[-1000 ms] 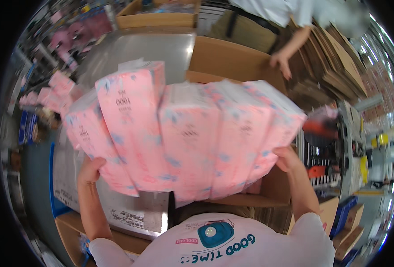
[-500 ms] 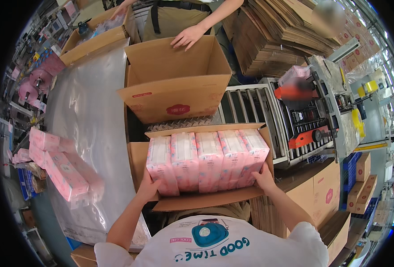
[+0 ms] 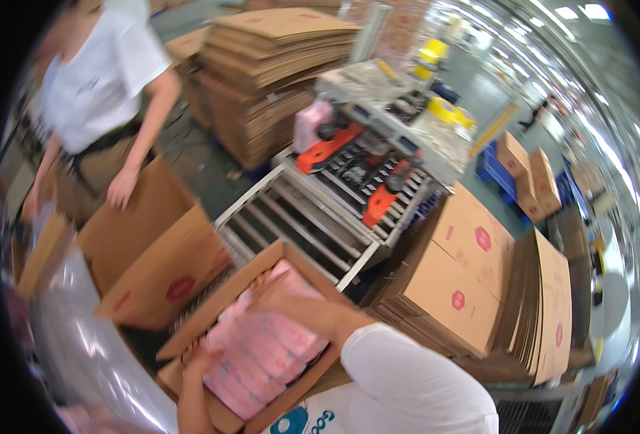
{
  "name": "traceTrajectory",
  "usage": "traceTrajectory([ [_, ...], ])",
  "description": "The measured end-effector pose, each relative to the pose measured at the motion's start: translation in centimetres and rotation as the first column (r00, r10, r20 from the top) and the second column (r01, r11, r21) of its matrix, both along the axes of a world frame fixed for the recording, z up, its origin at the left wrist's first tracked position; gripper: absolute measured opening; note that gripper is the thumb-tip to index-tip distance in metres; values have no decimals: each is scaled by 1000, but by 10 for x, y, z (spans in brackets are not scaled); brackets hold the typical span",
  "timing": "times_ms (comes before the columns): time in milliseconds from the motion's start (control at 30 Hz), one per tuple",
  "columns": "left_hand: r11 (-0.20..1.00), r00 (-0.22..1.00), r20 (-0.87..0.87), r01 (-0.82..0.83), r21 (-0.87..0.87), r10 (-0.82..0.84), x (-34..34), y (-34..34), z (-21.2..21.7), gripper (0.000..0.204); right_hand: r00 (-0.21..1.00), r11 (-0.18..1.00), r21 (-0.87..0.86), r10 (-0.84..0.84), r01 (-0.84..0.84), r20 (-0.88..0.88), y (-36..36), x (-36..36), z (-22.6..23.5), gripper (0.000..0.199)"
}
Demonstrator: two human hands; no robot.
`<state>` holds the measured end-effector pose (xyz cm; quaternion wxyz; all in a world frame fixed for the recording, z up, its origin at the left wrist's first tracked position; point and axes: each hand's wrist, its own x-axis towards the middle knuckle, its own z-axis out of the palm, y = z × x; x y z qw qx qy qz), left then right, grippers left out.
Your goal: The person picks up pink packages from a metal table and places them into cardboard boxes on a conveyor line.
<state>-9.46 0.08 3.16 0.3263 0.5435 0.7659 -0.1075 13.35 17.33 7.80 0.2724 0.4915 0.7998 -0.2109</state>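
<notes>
1. Left hand (image 3: 201, 360): at the left end of the pink packs (image 3: 258, 365), fingers bent against them. Looks like side pressure on the row's end; can't tell if anything is pinched.
2. Right hand (image 3: 265, 293): blurred, over the far side of the packs, forearm crossing above them. Can't tell if its fingers are spread or pressed together; likely steadying or levelling from above.
3. Packs: inside the carton (image 3: 211, 318), side by side, close together. Walls and neighbours probably keep each one from tipping.
4. Direction: row's long axis slants lower left to upper right, along the carton's long side. Which end of each pack faces which way: too blurred.
5. Carton: top open, far flap folded outward, presumably leaving room for both hands.
6. Beyond: second carton (image 3: 146, 289), mouth up, co-worker's hand (image 3: 122, 189) on its rim, likely steadying it.
7. Roller conveyor (image 3: 302, 235) just beside the filled carton; flattened cartons (image 3: 464, 271) stacked at right, leaning together, probably for compactness.
</notes>
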Motion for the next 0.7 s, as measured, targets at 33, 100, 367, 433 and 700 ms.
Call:
traceTrajectory([
  [33, 999, 999, 32, -41, -19, 42, -3, -1, -13, 86, 997, 1000, -3, -21, 21, -79, 0, 3, 4, 89],
  [100, 989, 983, 155, -110, 94, 95, 1, -15, -31, 86, 973, 998, -44, -54, 45, -226, -12, 26, -4, 83],
  [367, 895, 907, 228, -399, 200, 353, 56, -93, 22, 77, 968, 986, 168, 22, 21, -252, -22, 189, 84, 38],
  [433, 875, 864, 309, -459, 156, 399, 84, -74, 20, 76, 956, 995, 69, -56, 79, -287, -21, 212, 68, 30],
  [700, 564, 458, 518, -824, -57, 722, 112, -97, 33, 72, 940, 978, 169, -56, 119, -335, 56, 242, 98, 25],
])
